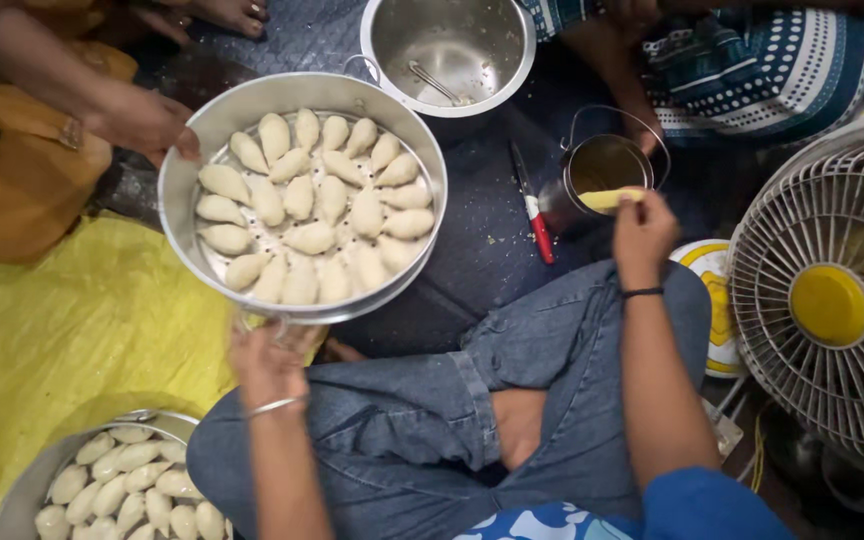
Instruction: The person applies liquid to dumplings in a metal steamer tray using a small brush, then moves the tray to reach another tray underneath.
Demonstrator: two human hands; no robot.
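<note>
Dumplings (314, 203) lay in neat rows in a big round steel steamer tray (214, 122) on the floor. The left hand (268, 362) held the near rim of that tray, fingers curled shut on it. Another person's hand (147, 122) held the far rim. The right hand (642, 235) pinched a small yellow strip (607, 199) between closed fingertips, just over a little metal pot (607, 165). A red-handled knife (534, 205) lay on the dark dotted floor mat (482, 250) between the tray and the pot. A yellow plastic sheet (72, 330) covered the floor on the left, with a second tray of dumplings (122, 490) on it. A steel bowl (449, 45) stood farther off, and a white fan (827, 300) stood on the right.
</note>
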